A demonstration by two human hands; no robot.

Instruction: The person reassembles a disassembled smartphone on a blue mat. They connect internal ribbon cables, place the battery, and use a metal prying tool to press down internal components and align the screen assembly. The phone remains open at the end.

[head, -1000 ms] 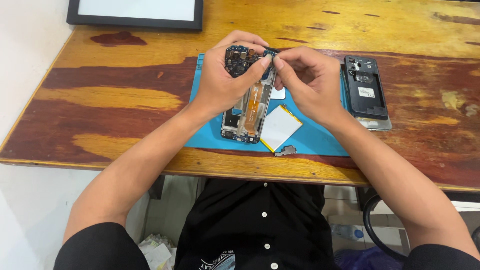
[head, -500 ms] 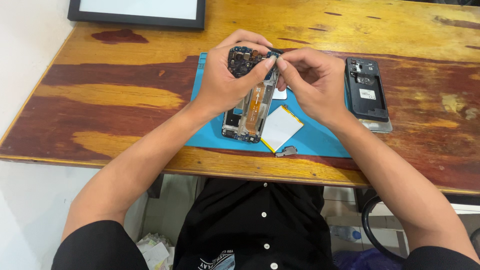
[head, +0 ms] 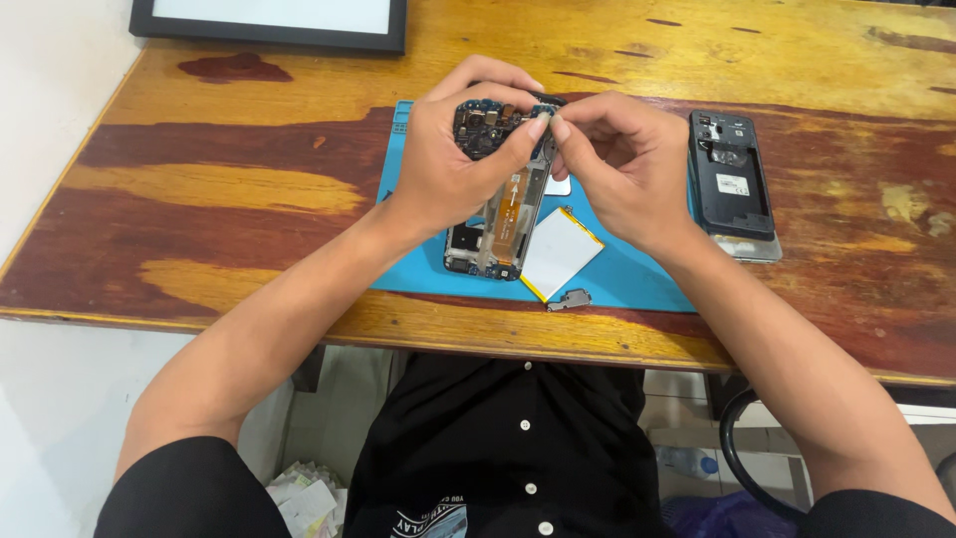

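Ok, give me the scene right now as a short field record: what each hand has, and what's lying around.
left hand: holds the opened phone, tilted up off the mat
right hand: fingertips pinched at the phone's top edge; what they grip is too small to tell
mat: blue, under the work
battery: flat on the mat, beside the phone
small metal part: at the mat's near edge
back cover: on the wooden table, right of the mat

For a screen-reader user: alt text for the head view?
Two bare hands, left hand and right hand, hold an opened phone over a blue mat on a wooden table. A white battery and black back cover lie nearby.
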